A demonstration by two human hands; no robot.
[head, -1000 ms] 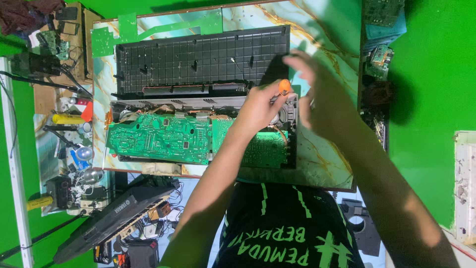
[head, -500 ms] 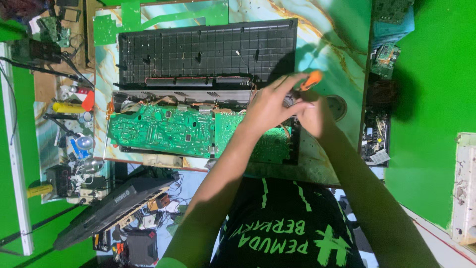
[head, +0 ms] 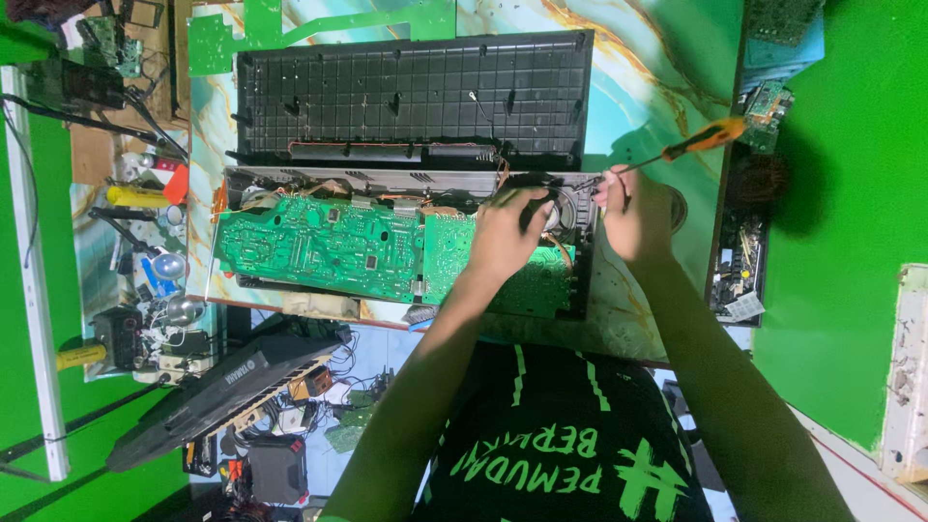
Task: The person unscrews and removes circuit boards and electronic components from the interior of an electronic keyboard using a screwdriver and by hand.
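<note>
**Grip on screwdriver over open chassis**

Right hand (head: 633,208) closed around an orange-handled screwdriver (head: 691,145), tip down at the right end of the opened black case (head: 580,251). Left hand (head: 507,232) curled over the round speaker (head: 561,208) just beside it; whether pinching anything, cannot tell. Risk, as a judgement: tip slipping onto the green circuit board (head: 319,246) or thin wires nearby, scratching tracks. Loose screw could drop off the marbled desk (head: 657,58).

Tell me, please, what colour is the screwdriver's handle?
Orange with black, clearest in the head view: the screwdriver is in the right hand.
</note>
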